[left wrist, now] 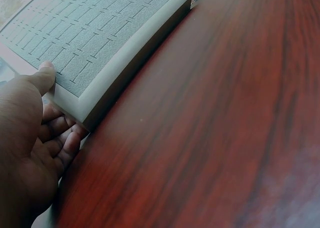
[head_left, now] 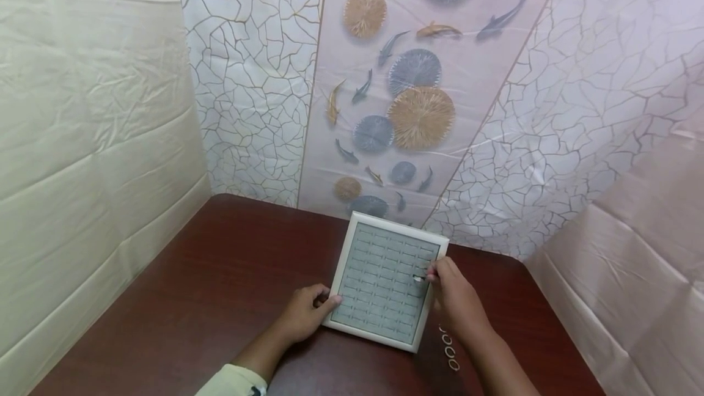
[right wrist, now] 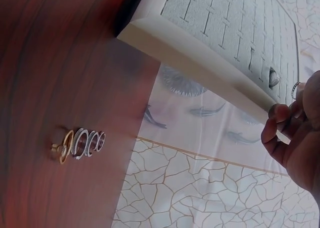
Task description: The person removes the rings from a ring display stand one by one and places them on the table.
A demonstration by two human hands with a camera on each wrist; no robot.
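Observation:
A ring display tray (head_left: 343, 261) with a white frame and grey slotted foam is tilted up over the table. My left hand (head_left: 305, 313) grips its lower left corner, thumb (left wrist: 45, 78) on the frame's top face and the other fingers curled below. At the tray's right side, my right hand (head_left: 456, 298) pinches a small silver-coloured ring (right wrist: 295, 90) between thumb and fingertips, just over the foam. Another ring (right wrist: 274, 77) sits in a slot close by. Several loose rings (head_left: 448, 350) stand in a row on the table, a gold-coloured one (right wrist: 66, 147) at one end.
The dark red wooden table (head_left: 247, 255) lies under the tray. Patterned cloth (head_left: 253, 78) hangs behind its far edge, and plain beige cloth walls (head_left: 93, 121) rise along both sides.

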